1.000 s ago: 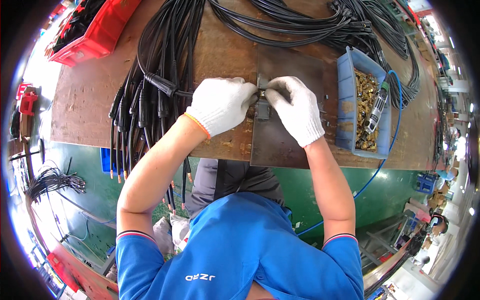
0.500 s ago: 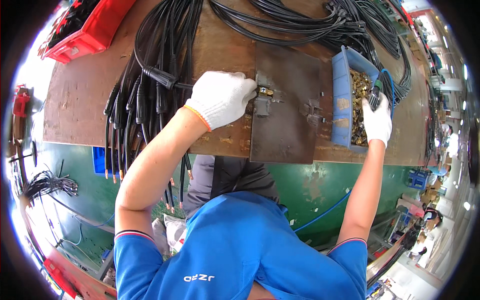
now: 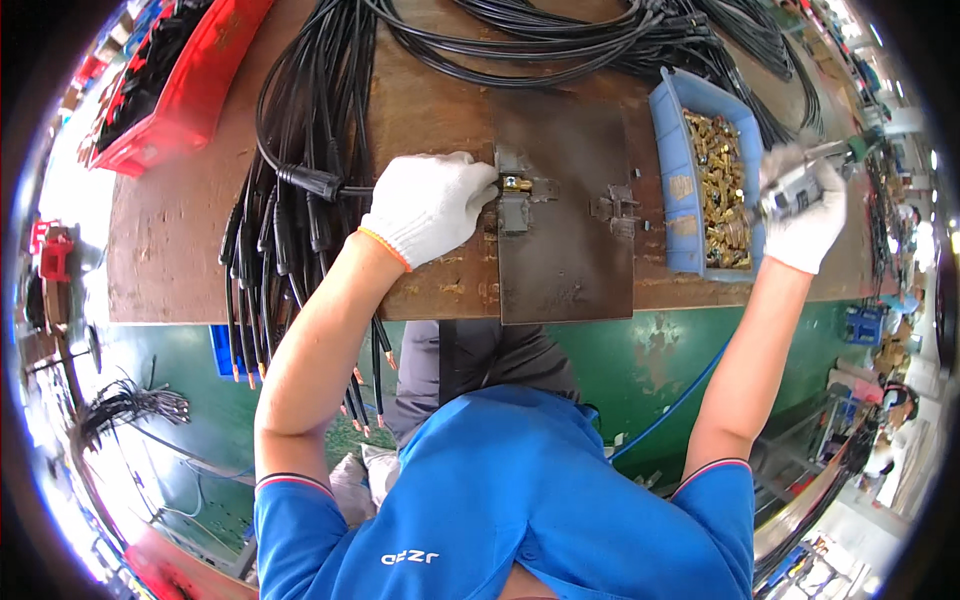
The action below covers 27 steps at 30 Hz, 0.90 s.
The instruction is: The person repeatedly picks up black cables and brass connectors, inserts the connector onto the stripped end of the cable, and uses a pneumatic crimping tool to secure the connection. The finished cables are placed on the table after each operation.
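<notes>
My left hand (image 3: 425, 203), in a white knit glove, is closed around a black cable (image 3: 355, 190) whose thick black sleeve (image 3: 310, 181) shows to its left. Just beyond its fingertips a small brass connector (image 3: 516, 184) sits in a holder on the dark metal plate (image 3: 568, 265). Gloved as well, my right hand (image 3: 812, 222) grips a grey power driver (image 3: 792, 192) with a green rear end. The driver is smeared by motion, at the right side of a blue bin (image 3: 682, 228) full of brass connectors (image 3: 718, 170).
Many black cables (image 3: 300, 110) lie left of the plate, their bare copper ends hanging over the table edge. More coiled cables (image 3: 560, 60) stretch along the back. A red bin (image 3: 195, 105) with black parts stands far left. A second metal holder (image 3: 617, 208) is on the plate.
My right hand has lifted the driver away from the bin and moved right. My left hand keeps its hold by the connector. The whole view has shifted slightly.
</notes>
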Each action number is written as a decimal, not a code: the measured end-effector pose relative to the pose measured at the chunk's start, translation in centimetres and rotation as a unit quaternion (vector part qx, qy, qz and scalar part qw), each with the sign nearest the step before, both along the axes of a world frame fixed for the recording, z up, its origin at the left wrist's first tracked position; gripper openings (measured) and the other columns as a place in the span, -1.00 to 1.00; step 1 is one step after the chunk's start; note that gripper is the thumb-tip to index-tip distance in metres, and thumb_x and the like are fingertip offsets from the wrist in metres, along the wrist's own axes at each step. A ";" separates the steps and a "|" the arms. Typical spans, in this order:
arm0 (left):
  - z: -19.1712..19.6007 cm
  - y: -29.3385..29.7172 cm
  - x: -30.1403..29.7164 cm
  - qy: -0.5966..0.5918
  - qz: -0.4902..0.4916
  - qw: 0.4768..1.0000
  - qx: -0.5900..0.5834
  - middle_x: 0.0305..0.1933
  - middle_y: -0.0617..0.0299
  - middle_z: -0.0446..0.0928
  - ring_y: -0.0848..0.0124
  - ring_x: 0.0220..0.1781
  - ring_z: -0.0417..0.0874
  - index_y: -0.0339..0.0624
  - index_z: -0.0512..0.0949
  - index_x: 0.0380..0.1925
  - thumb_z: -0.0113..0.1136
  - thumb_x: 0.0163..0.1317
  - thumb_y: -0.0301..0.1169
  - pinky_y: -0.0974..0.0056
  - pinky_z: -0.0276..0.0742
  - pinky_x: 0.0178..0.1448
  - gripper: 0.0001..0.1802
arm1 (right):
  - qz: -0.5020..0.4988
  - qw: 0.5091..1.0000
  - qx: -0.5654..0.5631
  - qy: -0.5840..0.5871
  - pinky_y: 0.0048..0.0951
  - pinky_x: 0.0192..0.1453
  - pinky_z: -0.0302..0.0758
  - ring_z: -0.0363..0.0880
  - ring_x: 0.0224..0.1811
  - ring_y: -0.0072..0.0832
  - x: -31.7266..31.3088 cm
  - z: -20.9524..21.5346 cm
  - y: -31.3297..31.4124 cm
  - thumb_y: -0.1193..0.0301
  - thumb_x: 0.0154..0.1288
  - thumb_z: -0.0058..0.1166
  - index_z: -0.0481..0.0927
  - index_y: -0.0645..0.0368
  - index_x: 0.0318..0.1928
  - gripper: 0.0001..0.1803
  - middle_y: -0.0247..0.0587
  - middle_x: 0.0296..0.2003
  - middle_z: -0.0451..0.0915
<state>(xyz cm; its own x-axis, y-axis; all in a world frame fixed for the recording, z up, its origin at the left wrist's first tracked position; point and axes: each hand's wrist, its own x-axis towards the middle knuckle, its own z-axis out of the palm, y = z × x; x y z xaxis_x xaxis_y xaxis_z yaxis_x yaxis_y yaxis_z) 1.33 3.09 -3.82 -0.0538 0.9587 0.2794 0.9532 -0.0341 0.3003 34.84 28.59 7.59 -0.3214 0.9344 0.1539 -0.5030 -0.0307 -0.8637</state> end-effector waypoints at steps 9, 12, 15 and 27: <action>0.9 0.1 0.0 -0.003 0.003 0.999 -0.038 -0.28 0.06 0.69 0.00 -0.25 0.78 -0.01 0.77 -0.11 0.30 0.41 -0.23 -0.04 0.68 -0.13 -0.81 | 0.208 0.966 0.001 0.156 -0.28 -0.21 0.63 0.60 -0.30 -0.44 -14.4 -0.5 -8.1 0.36 0.56 0.08 0.65 0.14 0.02 -0.81 -0.22 -0.22 0.69; 0.9 0.3 0.1 0.003 -0.001 0.999 -0.038 -0.28 0.07 0.68 0.00 -0.26 0.78 -0.01 0.77 -0.11 0.30 0.41 -0.23 -0.03 0.68 -0.14 -0.81 | 0.201 0.969 0.003 0.143 -0.19 -0.23 0.73 0.71 -0.27 -0.34 -16.9 -2.8 -9.9 0.57 0.44 0.16 0.60 0.09 0.02 -0.80 -0.09 -0.19 0.74; 0.8 0.2 0.1 -0.004 -0.006 1.000 -0.030 -0.29 0.07 0.68 0.00 -0.27 0.78 -0.02 0.76 -0.11 0.30 0.41 -0.23 -0.02 0.68 -0.17 -0.80 | 0.206 0.970 0.024 0.128 -0.21 -0.26 0.73 0.71 -0.28 -0.30 -18.1 -4.9 -10.1 0.63 0.35 0.27 0.58 0.13 0.06 -0.69 0.01 -0.16 0.71; 0.2 0.1 -0.2 0.007 -0.012 1.000 -0.006 -0.25 0.08 0.71 0.04 -0.27 0.79 -0.01 0.77 -0.10 0.32 0.38 -0.24 0.01 0.68 -0.21 -0.80 | 0.402 0.900 0.138 0.095 -0.26 -0.10 0.76 0.77 -0.10 -0.29 -19.9 -5.7 -8.6 0.70 0.16 0.41 0.58 0.20 0.01 -0.59 -0.08 -0.14 0.70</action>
<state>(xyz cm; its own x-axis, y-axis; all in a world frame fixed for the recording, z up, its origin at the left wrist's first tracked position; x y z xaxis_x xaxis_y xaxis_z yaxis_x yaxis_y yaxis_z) 1.17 3.23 -3.61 -0.0267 0.9632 0.2676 0.9564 -0.0533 0.2873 14.91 20.03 1.85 -0.8203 0.3297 0.4673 -0.5529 -0.2487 -0.7952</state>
